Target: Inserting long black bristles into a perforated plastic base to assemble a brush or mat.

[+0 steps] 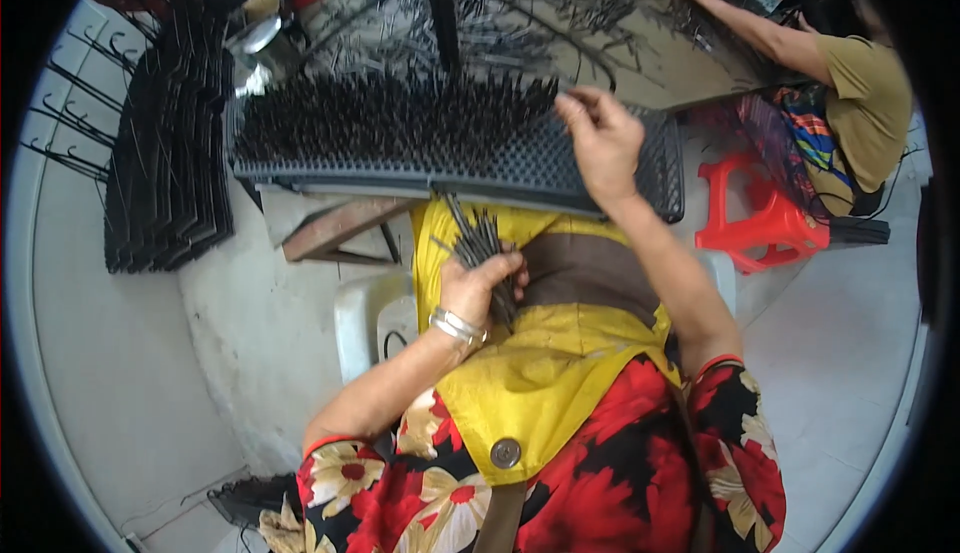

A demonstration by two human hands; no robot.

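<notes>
My left hand (pixel 478 285) is closed around a bundle of thin dark rods (pixel 472 238), held over my lap just below the tray's near edge. A black perforated tray (pixel 545 168) lies across in front of me. Dark rods (pixel 370 123) stand upright and close together in its holes over the left and middle part, while holes show bare toward the right. My right hand (pixel 605 143) is over the tray's right part, thumb and fingers pinched at the right end of the standing rods. What sits in that pinch is too small to make out.
Loose dark pieces (pixel 600 8) lie scattered over the table behind the tray. At the left is a tall stack of black trays (pixel 175 143), with wire hooks (pixel 75 103) beside it. A red stool (pixel 755 218) and a person's arm (pixel 765 38) are at the right.
</notes>
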